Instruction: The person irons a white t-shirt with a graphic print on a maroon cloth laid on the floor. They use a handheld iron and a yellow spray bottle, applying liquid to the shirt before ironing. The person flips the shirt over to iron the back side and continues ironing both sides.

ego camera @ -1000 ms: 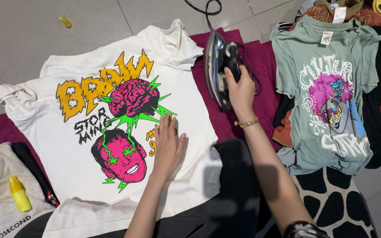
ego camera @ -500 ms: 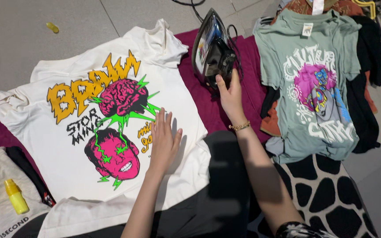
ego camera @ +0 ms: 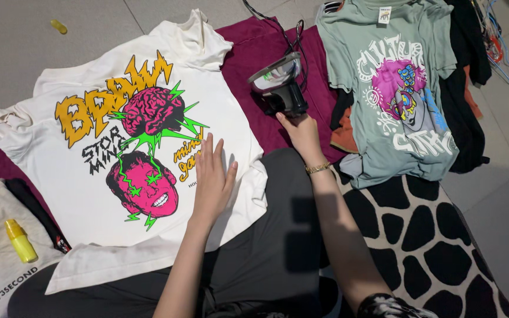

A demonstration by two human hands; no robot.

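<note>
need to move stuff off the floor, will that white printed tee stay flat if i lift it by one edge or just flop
The white tee will probably flop: it is thin cloth, already creased at the sleeves. It looks light, and would likely slide easily over the maroon cloth. The left hand presses it flat; the right hand holds the iron.

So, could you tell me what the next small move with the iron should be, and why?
Probably bring the iron down flat onto the white T-shirt. The right hand holds it tilted over the maroon cloth, off the shirt, while the left hand presses the shirt flat beside the print.
</note>
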